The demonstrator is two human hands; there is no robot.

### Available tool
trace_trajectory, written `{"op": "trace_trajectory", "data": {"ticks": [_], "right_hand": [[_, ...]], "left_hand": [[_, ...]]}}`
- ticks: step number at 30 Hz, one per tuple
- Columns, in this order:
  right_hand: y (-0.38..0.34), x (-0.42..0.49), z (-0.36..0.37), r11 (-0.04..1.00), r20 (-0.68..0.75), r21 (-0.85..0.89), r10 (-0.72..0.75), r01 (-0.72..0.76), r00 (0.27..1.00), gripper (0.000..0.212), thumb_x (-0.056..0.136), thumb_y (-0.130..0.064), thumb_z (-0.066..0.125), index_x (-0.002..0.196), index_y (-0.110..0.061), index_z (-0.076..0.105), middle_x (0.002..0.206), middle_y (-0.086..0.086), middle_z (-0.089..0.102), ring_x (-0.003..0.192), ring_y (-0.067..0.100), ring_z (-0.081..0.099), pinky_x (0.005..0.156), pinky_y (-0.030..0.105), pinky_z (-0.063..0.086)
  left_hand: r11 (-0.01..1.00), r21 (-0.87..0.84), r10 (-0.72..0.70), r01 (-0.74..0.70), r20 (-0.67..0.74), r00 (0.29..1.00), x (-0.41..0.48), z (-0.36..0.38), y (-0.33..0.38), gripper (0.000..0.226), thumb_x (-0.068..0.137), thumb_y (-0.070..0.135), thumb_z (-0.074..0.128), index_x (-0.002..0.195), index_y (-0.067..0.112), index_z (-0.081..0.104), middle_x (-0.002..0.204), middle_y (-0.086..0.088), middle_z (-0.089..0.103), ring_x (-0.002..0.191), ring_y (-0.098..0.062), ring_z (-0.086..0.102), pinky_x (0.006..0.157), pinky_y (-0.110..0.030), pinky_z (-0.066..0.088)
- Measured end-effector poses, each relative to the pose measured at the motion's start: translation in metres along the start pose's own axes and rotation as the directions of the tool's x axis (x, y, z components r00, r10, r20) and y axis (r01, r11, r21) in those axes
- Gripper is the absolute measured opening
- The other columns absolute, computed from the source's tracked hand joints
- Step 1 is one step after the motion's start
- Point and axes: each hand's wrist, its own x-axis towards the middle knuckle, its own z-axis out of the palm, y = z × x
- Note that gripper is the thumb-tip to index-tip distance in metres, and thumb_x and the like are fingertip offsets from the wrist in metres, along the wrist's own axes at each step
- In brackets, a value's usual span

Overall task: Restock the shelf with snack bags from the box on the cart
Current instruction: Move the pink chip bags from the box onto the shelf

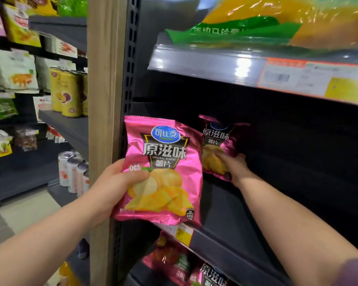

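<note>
At the centre of view the dark shelf point(236, 207) runs off toward 3 o'clock. Overhead at 1 o'clock a yellow-and-green bag point(256, 19) lies on the next shelf up point(205, 65). A pink crisp bag point(165, 174) is held upright before the dark shelf's left end, the left hand point(114, 182) gripping its edge at 9 o'clock, thumb across the front. At 2 o'clock from it, the right hand point(234, 165) curls round the lower corner of a second pink bag point(217, 139). A yellow price label point(184, 233) sits on the shelf lip at 6 o'clock
</note>
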Motion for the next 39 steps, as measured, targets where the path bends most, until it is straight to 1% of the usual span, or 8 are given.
{"op": "trace_trajectory", "data": {"ticks": [10,16,22,27,29,32,36,39], "right_hand": [[0.008,0.018,0.001,0.999,0.069,0.022,0.035,-0.037,0.997,0.070,0.077,-0.015,0.075,0.138,-0.007,0.041,0.129,0.016,0.058,0.107,0.026,0.060,0.086,0.032,0.050],[0.001,0.011,-0.016,0.997,0.066,-0.081,0.015,-0.010,0.998,0.081,0.079,-0.003,0.072,0.146,-0.005,0.026,0.143,0.014,0.044,0.128,0.026,0.047,0.093,0.023,0.038],[-0.029,-0.028,-0.030,0.979,0.145,-0.179,-0.068,0.093,0.987,0.041,0.092,-0.034,0.056,0.125,-0.010,0.055,0.121,0.009,0.062,0.094,0.014,0.058,0.069,0.021,0.044],[-0.043,-0.057,-0.044,0.997,0.461,-0.004,0.073,-0.080,0.884,0.061,0.084,-0.072,0.025,0.108,-0.030,0.062,0.122,0.006,0.065,0.111,0.022,0.059,0.099,0.039,0.043],[-0.044,-0.068,-0.051,0.996,0.494,-0.003,0.082,-0.093,0.865,0.069,0.066,-0.079,0.040,0.112,-0.033,0.061,0.120,0.002,0.067,0.112,0.022,0.061,0.103,0.044,0.044],[-0.042,-0.078,-0.063,0.998,0.419,-0.062,0.020,0.007,0.908,0.056,0.063,-0.045,0.077,0.113,-0.024,0.062,0.111,0.004,0.072,0.104,0.022,0.067,0.098,0.045,0.049],[-0.037,-0.076,-0.082,0.996,0.223,-0.086,-0.016,0.036,0.975,0.034,0.082,-0.005,0.067,0.116,-0.007,0.061,0.110,0.016,0.070,0.103,0.033,0.066,0.096,0.046,0.050],[-0.031,-0.066,-0.101,0.997,0.096,-0.060,-0.037,0.042,0.995,0.032,0.082,-0.002,0.067,0.114,-0.001,0.061,0.103,0.018,0.069,0.087,0.029,0.067,0.085,0.041,0.054]], "left_hand": [[1.000,-0.014,-0.003,0.004,0.095,0.995,0.013,-0.002,0.000,0.046,0.058,0.012,0.067,0.104,0.008,0.065,0.087,-0.014,0.076,0.068,-0.024,0.072,0.057,-0.031,0.059],[1.000,-0.015,-0.002,0.004,0.158,0.987,0.018,0.009,0.000,0.040,0.060,0.012,0.066,0.100,0.010,0.067,0.090,-0.015,0.076,0.072,-0.026,0.073,0.062,-0.033,0.060],[1.000,-0.019,-0.014,0.018,0.178,0.984,0.029,0.032,0.008,0.030,0.074,0.004,0.069,0.103,0.010,0.066,0.093,-0.014,0.076,0.077,-0.027,0.073,0.069,-0.036,0.060],[1.000,-0.005,-0.019,0.020,0.190,0.982,0.049,0.062,0.010,0.021,0.085,0.000,0.058,0.101,0.012,0.065,0.084,-0.008,0.076,0.073,-0.023,0.072,0.071,-0.035,0.059],[1.000,0.007,-0.020,0.019,0.206,0.978,0.057,0.074,0.008,0.021,0.085,0.000,0.060,0.100,0.014,0.065,0.085,-0.007,0.075,0.076,-0.025,0.071,0.075,-0.036,0.058],[0.998,0.057,-0.020,0.004,0.276,0.961,0.065,0.092,0.005,0.027,0.083,0.006,0.066,0.109,0.012,0.062,0.098,-0.012,0.073,0.084,-0.027,0.070,0.083,-0.042,0.056],[0.945,0.310,-0.004,-0.107,0.337,0.941,0.069,0.108,-0.008,0.066,0.070,0.033,0.075,0.129,0.016,0.049,0.115,-0.005,0.067,0.102,-0.022,0.066,0.094,-0.042,0.053],[0.660,0.668,0.047,-0.344,0.421,0.906,0.071,0.101,-0.020,0.083,0.071,0.060,0.065,0.139,0.021,0.040,0.135,-0.003,0.054,0.124,-0.020,0.052,0.106,-0.039,0.042]]}}
